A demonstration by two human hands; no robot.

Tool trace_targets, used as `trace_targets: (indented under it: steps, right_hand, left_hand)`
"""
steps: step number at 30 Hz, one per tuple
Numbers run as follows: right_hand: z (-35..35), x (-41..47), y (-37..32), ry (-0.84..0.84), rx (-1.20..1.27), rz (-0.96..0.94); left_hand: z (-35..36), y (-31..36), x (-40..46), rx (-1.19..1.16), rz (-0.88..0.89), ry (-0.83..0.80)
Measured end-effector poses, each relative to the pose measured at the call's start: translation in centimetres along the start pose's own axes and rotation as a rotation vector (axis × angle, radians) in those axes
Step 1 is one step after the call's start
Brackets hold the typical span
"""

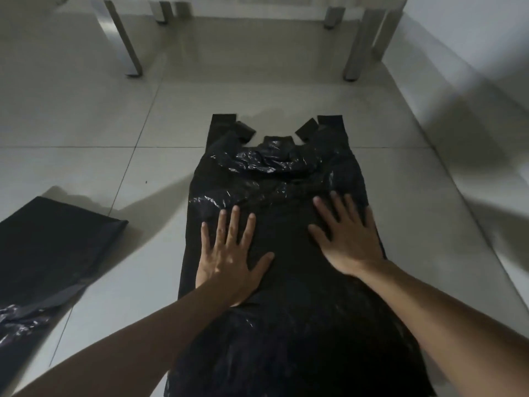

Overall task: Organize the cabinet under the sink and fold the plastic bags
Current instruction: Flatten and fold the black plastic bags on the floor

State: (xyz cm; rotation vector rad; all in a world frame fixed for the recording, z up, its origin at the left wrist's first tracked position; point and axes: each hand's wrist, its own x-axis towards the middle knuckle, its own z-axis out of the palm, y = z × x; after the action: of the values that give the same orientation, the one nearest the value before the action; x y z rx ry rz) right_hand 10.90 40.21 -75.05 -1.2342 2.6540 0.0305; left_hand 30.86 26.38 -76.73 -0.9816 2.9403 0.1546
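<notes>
the near end of the black bag (274, 179) ran off the bottom edge, so its lower hem could not be seen. the left hand (229, 247) and right hand (346, 233) covered parts of its middle. a second black bag (54, 242) was cut by the left edge. the metal legs (123, 38) at the top lost their upper part beyond the frame. the wall (472, 30) at right was smeared with blur.

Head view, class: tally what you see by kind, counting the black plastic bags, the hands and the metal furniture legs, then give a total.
Black plastic bags: 2, one under the hands, one at the left
Hands: 2, left hand, right hand, both flat on the middle bag
Metal furniture legs: 4
Total: 8
</notes>
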Motion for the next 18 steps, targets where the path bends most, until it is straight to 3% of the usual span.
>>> trace_targets:
  steps: [2, 3, 5, 7, 9, 12, 15, 18]
  right_hand:
    - [-1.2, 2.6, 2.7, 0.003, 0.045, 0.314]
    - [-1.7, 3.3, 2.6, 0.068, 0.022, 0.319]
    - [-2.5, 3.8, -0.3, 0.226, -0.020, 0.075]
    - [-1.9, 4.0, -2.6, 0.194, 0.002, -0.146]
    - [-0.9, 4.8, -2.1, 0.102, 0.027, -0.084]
    - [-0.1, 6.3, 0.1, 0.109, 0.046, 0.121]
    - [0.2, 6.7, 0.0, 0.121, 0.021, 0.109]
    - [0.1, 6.7, -0.1, 0.092, 0.004, 0.118]
  left_hand:
    - [0.1, 0.1, 0.0, -0.004, 0.000, -0.009]
    - [0.1, 0.1, 0.0, -0.012, 0.000, -0.001]
    - [0.1, 0.1, 0.0, -0.027, -0.003, 0.012]
    - [0.3, 0.0, 0.1, -0.019, 0.002, 0.006]
    - [0.4, -0.1, 0.1, 0.003, 0.024, 0.012]
    - [0.2, 0.3, 0.3, -0.008, 0.027, 0.001]
    - [-1.3, 0.7, 1.8, -0.083, 0.012, 0.029]
    - [-3.4, 0.5, 5.7, -0.062, 0.188, 0.110]
